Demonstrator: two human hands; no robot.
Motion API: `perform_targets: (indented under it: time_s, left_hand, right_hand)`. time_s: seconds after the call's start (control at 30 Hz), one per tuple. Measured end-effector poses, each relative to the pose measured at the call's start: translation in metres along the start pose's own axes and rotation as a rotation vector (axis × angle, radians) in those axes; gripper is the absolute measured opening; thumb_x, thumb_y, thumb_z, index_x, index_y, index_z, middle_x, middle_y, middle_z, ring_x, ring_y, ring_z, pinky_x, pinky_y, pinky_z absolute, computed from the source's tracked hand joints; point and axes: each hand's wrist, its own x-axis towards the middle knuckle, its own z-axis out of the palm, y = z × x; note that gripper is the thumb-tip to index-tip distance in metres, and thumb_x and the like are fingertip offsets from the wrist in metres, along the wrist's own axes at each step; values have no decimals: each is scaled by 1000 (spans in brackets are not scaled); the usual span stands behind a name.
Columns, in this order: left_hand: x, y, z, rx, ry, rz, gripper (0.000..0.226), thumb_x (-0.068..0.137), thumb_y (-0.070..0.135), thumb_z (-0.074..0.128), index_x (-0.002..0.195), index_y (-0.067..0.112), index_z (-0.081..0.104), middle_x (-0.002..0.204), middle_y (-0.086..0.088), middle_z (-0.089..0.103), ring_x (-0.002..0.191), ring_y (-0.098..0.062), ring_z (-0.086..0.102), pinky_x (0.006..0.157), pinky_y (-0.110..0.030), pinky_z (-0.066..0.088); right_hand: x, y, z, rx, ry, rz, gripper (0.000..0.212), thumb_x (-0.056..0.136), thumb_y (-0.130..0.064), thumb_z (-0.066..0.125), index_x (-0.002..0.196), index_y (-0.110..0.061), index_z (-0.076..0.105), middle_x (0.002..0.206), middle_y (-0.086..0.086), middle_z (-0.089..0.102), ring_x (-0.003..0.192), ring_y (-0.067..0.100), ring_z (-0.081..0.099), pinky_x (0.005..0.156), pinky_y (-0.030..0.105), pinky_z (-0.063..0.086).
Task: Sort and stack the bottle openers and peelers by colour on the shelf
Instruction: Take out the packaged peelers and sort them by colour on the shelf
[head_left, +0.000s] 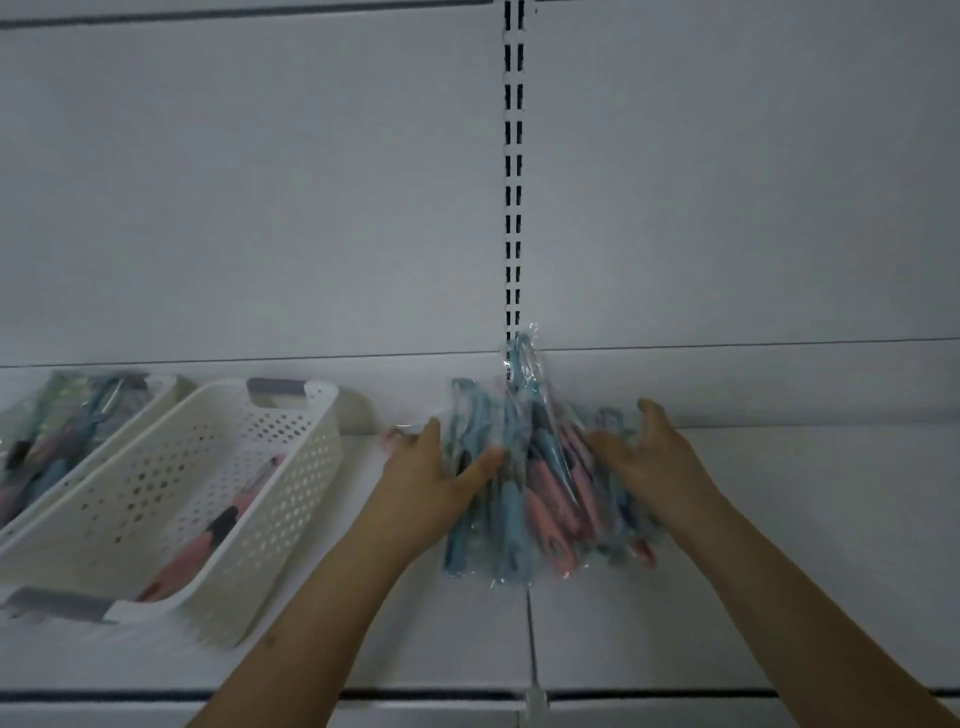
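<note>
White shelf (727, 545) with a white back panel behind it, and one slotted upright strip (513, 171) running down the middle of that panel. Two white perforated baskets sit on the left side of the shelf, side by side. So the near basket (218, 483) has one pink-handled tool (208, 540) lying in it that I can make out, and the far basket (130, 410) at the left edge holds a mix of blue and pink wrapped ones, too blurry to count. The main heap is the pile of wrapped openers and peelers (530, 483), sitting in the middle of the shelf right below the strip, well apart from the baskets. It's a jumble of blue and pink handles in clear plastic sleeves, blue mostly on the left, pink more toward the right, and honestly I can't count them, one blue piece sticks up against the back panel. Two bare hands are on it, one each side. Left hand (431, 478) lies on the left edge of the pile, fingers fairly straight, thumb out onto the wrapped blue ones. Right hand (649, 457) is at the right edge, grip spread, fingers loosely bent and touching the plastic, can't see it actually pinching any single piece.
</note>
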Motion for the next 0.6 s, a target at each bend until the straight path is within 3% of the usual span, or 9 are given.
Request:
perform_targets:
  time_s: [0.07,0.13,0.17,0.23,0.33,0.4,0.5,0.6]
  left_hand:
    - [-9,-4,-8,29,158,54,63,90,54,60,139,17,49,136,-1,49,121,-16,53,102,-24,38]
    - [-22,-9,-29,-12,305,157,43,92,42,61,130,23,59,123,7,61,98,-1,61,92,-23,51]
    - [-28,-9,-40,11,345,214,31,93,38,61,122,27,64,110,14,65,90,4,62,82,-17,52]
    - [-46,-22,-75,97,439,292,16,93,31,60,106,31,69,91,19,67,84,3,61,69,-12,49]
    - [-71,-72,-130,153,719,219,12,92,20,60,95,26,70,90,15,66,85,-3,59,70,-10,43]
    - [-81,-121,-153,168,860,37,15,89,15,61,98,22,70,99,5,64,97,-16,58,79,-21,42]
    - [-88,-174,-159,171,835,-96,34,77,25,46,97,23,73,107,2,62,105,-29,56,90,-44,44]
    - [-84,-195,-146,195,839,-58,45,80,22,32,88,24,77,108,4,63,109,-24,55,96,-44,36]
  right_hand:
    - [7,-2,3,-127,104,-78,89,86,-53,60,150,-4,23,155,21,26,142,37,27,115,43,28]
    - [4,-19,12,-208,238,-233,81,92,-42,59,153,-5,20,161,20,11,148,34,12,121,43,15]
    - [-1,-29,13,-210,313,-354,72,94,-34,58,152,-5,24,161,17,14,147,30,14,121,39,14]
    - [-9,-65,27,-111,322,-613,52,95,-22,58,143,-9,43,149,10,40,134,20,38,112,24,24]
    - [-13,-119,72,-48,30,-863,31,94,-21,62,124,-17,61,119,-4,64,107,7,57,99,23,43]
    - [-12,-150,115,-95,-233,-956,24,93,-24,64,116,-21,66,110,-8,67,99,3,61,94,26,49]
    - [-12,-191,179,-326,-615,-1051,24,88,-28,70,111,-24,68,105,-10,67,90,3,63,87,28,52]
    - [-16,-210,234,-747,-897,-1060,37,82,-30,77,116,-25,65,114,-7,63,95,10,59,84,27,50]
